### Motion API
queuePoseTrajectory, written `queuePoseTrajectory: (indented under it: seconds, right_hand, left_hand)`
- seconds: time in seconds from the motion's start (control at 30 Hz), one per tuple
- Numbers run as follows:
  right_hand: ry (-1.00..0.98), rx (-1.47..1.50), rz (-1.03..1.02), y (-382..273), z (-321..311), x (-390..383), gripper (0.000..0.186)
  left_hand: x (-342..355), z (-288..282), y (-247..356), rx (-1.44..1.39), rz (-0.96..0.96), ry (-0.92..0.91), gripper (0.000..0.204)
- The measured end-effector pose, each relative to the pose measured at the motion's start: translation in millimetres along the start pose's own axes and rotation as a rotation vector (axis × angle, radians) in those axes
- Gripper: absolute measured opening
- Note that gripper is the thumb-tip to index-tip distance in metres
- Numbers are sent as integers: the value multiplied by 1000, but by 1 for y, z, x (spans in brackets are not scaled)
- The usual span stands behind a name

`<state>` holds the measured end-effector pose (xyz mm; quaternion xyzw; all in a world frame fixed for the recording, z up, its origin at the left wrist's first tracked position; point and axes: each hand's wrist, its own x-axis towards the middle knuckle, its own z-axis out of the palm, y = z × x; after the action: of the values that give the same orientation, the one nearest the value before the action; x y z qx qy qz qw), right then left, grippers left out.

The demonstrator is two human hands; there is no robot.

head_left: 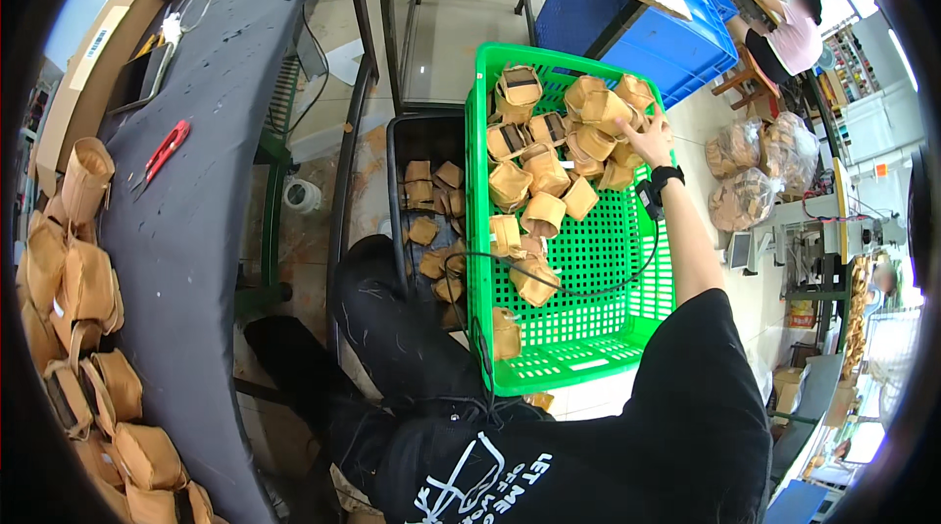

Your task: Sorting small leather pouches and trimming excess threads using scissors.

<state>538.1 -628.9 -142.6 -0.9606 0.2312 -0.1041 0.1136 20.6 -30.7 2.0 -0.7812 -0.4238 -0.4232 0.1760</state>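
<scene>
My right hand (pixel 649 142) reaches into the far right corner of a green plastic basket (pixel 571 366). Its thumb and fingers are around a boxy tan fabric pouch (pixel 610 114), which lies against others of its kind; part of the grip is hidden. Several similar pouches fill the basket's far half, some with a dark strip across them, such as the pouch (pixel 520 88) at the far left corner. Nearer to me lie a tan pouch (pixel 534 281) and one by the left wall (pixel 506 334). My left hand does not show.
Left of the basket, a black crate (pixel 397 166) holds more tan pouches. A dark-covered table (pixel 211 200) carries red-handled snips (pixel 169 153) and a pile of tan pouches (pixel 83 294). Beyond are a blue bin (pixel 676 63), stuffed clear bags (pixel 750 196) and a seated person (pixel 796 34).
</scene>
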Motion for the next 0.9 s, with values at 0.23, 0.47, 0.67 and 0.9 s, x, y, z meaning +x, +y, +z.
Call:
queuePoseTrajectory:
  seconds: [0.23,0.47,0.67,0.9]
  right_hand:
    - [-224,-435,-284,-71,-11,16,100]
    - [-479,-269,-344,-37,6,45,104]
    - [-568,-146,-397,-74,21,3,87]
    - [-429,-633,-635,-15,51,5,94]
  left_hand:
    - [-6,22,-15,-39,45,64,46]
    - [-15,49,-27,-290,76,-11,37]
    - [-27,5,-59,-259,-7,-27,34]
    - [-1,21,-17,-216,-87,-111,8]
